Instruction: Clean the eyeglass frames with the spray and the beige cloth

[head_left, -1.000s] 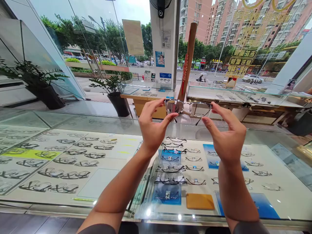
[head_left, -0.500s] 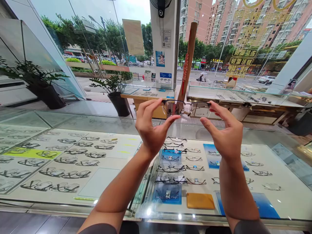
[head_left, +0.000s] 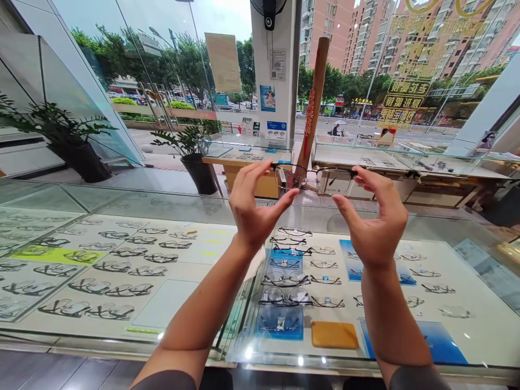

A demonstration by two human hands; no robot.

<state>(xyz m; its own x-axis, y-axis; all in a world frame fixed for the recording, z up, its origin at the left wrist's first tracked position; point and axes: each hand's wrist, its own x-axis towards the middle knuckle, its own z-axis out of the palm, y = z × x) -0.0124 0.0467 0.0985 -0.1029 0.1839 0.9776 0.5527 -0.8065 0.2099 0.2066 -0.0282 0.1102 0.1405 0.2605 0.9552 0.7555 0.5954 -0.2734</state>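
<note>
A pair of eyeglasses (head_left: 311, 171) with a dark upper rim and clear lenses is held up in the air above the glass display counter. My left hand (head_left: 260, 203) grips its left end between the fingers and thumb. At the right end, my right hand (head_left: 371, 216) pinches the frame with its fingertips, the thumb held lower and apart from the lens. Both forearms reach out over the counter. The temples of the eyeglasses are hard to make out.
Below lies a glass display counter (head_left: 190, 319) with rows of eyeglasses inside, blue cards and a tan case (head_left: 334, 335). Beyond stand a potted plant (head_left: 199, 172), a leaning wooden post (head_left: 315, 103), a further showcase (head_left: 357, 157) and large street-facing windows.
The eyeglasses have tilted slightly, their lenses now showing different reflections. Both hands have shifted a little to the right, still holding the frame at its two ends.
</note>
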